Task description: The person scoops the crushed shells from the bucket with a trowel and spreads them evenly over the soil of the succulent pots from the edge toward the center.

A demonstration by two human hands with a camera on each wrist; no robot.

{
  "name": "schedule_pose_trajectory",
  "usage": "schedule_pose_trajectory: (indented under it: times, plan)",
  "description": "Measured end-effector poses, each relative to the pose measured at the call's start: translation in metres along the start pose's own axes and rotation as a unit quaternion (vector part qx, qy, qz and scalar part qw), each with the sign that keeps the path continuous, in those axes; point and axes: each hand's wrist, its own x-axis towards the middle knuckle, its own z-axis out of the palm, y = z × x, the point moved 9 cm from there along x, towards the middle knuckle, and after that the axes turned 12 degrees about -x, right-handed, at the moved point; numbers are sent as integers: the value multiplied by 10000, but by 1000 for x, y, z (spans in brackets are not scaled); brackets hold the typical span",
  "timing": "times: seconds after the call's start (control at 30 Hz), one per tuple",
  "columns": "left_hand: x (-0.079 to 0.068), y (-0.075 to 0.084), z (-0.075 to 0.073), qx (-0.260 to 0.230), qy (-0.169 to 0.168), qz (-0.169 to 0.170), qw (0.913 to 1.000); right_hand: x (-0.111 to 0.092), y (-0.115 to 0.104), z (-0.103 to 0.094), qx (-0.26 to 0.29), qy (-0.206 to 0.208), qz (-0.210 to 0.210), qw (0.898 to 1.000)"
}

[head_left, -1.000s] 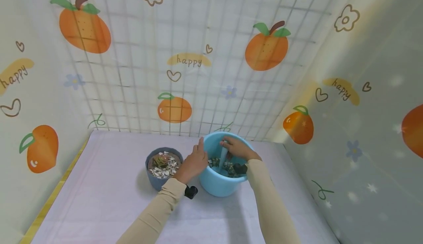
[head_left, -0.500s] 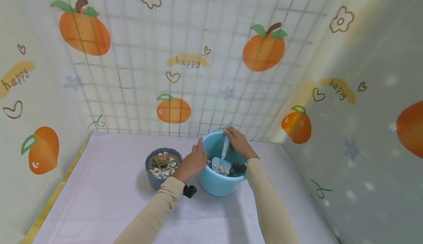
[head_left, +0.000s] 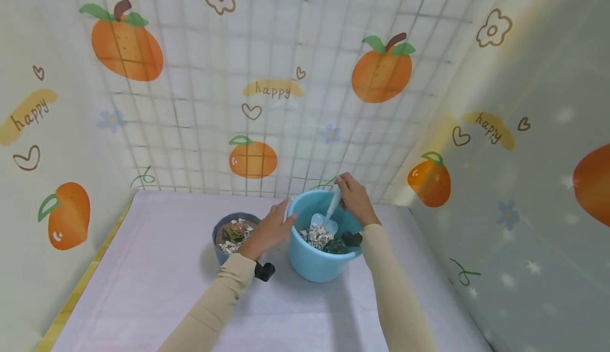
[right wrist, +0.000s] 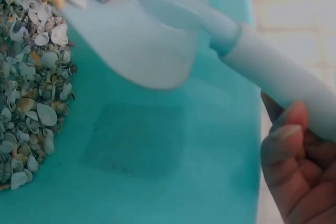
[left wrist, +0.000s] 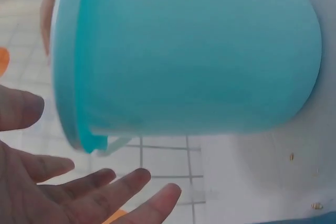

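My right hand [head_left: 356, 199] grips a light-blue hand shovel by its handle [right wrist: 286, 77]. The shovel's blade [right wrist: 152, 66] is inside a light-blue bucket [head_left: 314, 264], tilted, with a heap of small shells [head_left: 318, 235] on it. More loose shells [right wrist: 37, 108] lie in the bucket, seen in the right wrist view. At the bucket's left rim is my left hand [head_left: 270, 230], its fingers extended and spread; in the left wrist view the fingers [left wrist: 131, 182] stand apart from the bucket wall. That arm partly covers a grey-blue pot [head_left: 220, 254] with a succulent [head_left: 234, 230] and pale shells.
The bucket and pot stand side by side on a table with a pale cloth [head_left: 167, 283]. A few tiny shells [left wrist: 316, 206] lie on the cloth. Behind rises a wire grid under a fruit-printed curtain [head_left: 276, 129], which continues along both sides.
My right hand has raised the shovel from deep in the bucket and moved it up and right; shells now heap on its blade. My left hand has shifted slightly left, its fingers spreading.
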Motion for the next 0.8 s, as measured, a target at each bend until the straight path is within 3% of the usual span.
schedule_pose_trajectory:
  times: [0.4, 0.57, 0.8]
  plan:
    - [-14, 8, -32, -104, 281, 106, 9995, 1, 10, -11, 251, 302, 270, 9989]
    - [-20, 17, -44, -232, 228, 337, 9989, 6, 5, -17, 328, 417, 281, 9982]
    - [-23, 15, -68, 62, 267, 509, 9983, 16, -14, -26, 451, 548, 304, 9970]
